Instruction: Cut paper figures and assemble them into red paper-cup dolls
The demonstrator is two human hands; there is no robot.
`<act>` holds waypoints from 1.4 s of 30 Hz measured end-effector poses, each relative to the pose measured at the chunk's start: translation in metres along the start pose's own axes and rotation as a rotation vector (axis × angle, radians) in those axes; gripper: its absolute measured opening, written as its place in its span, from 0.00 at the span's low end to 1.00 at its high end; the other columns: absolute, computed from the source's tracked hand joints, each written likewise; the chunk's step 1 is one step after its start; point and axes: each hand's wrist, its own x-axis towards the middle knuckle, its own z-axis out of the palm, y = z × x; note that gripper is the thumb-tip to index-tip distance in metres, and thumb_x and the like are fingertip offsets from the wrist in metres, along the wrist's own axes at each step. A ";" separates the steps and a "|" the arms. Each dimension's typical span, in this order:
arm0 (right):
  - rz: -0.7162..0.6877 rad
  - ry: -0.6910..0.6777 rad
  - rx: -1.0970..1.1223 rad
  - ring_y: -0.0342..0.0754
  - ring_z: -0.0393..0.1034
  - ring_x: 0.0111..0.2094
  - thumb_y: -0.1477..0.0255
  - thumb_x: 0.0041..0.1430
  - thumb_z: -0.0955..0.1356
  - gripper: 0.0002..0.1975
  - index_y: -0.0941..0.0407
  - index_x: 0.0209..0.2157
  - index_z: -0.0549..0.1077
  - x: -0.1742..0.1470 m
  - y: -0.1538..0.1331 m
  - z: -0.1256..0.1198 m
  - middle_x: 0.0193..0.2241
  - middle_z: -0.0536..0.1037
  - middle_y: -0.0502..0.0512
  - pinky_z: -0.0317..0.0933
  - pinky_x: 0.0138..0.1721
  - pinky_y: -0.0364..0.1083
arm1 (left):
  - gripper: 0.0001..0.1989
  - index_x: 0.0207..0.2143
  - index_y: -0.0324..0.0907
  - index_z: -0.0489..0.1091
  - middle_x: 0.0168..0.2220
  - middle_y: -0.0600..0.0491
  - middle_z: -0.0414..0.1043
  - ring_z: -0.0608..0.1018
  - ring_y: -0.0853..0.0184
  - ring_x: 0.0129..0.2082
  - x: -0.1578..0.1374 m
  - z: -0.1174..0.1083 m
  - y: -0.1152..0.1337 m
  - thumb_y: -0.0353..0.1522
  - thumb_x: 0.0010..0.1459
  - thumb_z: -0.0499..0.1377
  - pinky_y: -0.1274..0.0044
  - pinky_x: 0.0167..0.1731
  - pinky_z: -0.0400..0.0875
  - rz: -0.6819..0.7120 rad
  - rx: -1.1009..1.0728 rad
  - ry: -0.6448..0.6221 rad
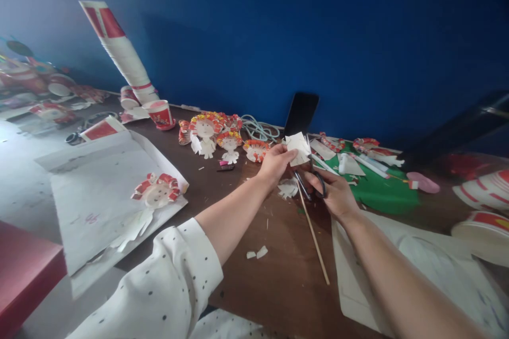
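Between thumb and fingers, my left hand point(275, 163) pinches a small white piece of paper point(297, 146) above the brown table. My right hand point(334, 190) is closed around the dark handles of a pair of scissors point(319, 183), whose blades reach up beside the paper's right edge. Thin cut strips stand out along that edge. Below the hands lies a crumpled white paper scrap point(288, 188), and a thin wooden stick point(315, 238) slants toward me. Paper dolls with red and orange curled hair point(205, 128) lie just beyond my left hand.
A tall stack of paper cups point(126, 58) leans at the back left beside a red cup point(161, 115). A phone point(302, 112) props against the blue wall. A green sheet point(382, 190) lies right; white sheets point(95, 206) lie left, with another doll point(157, 190) on them.
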 end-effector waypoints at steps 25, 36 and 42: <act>-0.080 -0.063 -0.048 0.41 0.61 0.21 0.56 0.52 0.69 0.18 0.56 0.21 0.70 -0.003 -0.008 -0.005 0.19 0.68 0.48 0.55 0.22 0.42 | 0.11 0.28 0.40 0.65 0.18 0.58 0.59 0.60 0.78 0.15 -0.002 -0.002 -0.002 0.36 0.48 0.63 0.82 0.16 0.52 -0.001 0.098 -0.113; -0.060 0.001 -0.076 0.40 0.59 0.19 0.54 0.50 0.70 0.18 0.56 0.24 0.72 0.000 -0.005 -0.005 0.18 0.69 0.47 0.53 0.20 0.42 | 0.07 0.27 0.37 0.66 0.17 0.59 0.58 0.58 0.80 0.15 -0.013 0.010 0.006 0.31 0.48 0.61 0.82 0.17 0.48 -0.037 0.073 -0.095; -0.066 -0.005 -0.014 0.39 0.57 0.19 0.56 0.49 0.70 0.17 0.56 0.22 0.71 -0.001 -0.007 -0.004 0.18 0.68 0.47 0.53 0.20 0.41 | 0.05 0.24 0.38 0.64 0.15 0.60 0.58 0.57 0.79 0.14 -0.016 0.014 0.008 0.29 0.48 0.59 0.82 0.16 0.48 -0.094 0.004 -0.086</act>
